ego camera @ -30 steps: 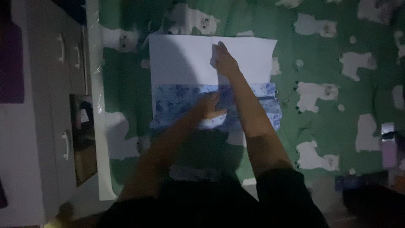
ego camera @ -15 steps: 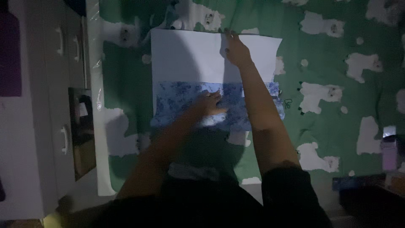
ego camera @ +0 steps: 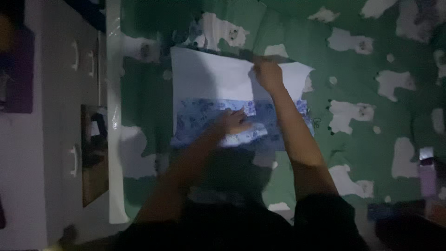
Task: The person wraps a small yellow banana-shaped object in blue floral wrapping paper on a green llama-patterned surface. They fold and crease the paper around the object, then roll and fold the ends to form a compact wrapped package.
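A large white sheet of paper lies on a green bedcover with white animal shapes. Across the sheet's near part lies a blue flowered folded cloth. My left hand presses flat on the cloth near its middle. My right hand reaches over to the paper's far edge and pinches it, lifting that edge a little off the cover. The light is dim and my forearms hide part of the cloth.
A white cabinet with drawer handles stands along the left, with a dark open compartment. The bed's pale edge runs beside it. Small purple and dark objects sit at the right edge.
My right hand slid from the middle of the paper to its far edge and took hold of it, raising the edge. My left hand stayed on the blue cloth.
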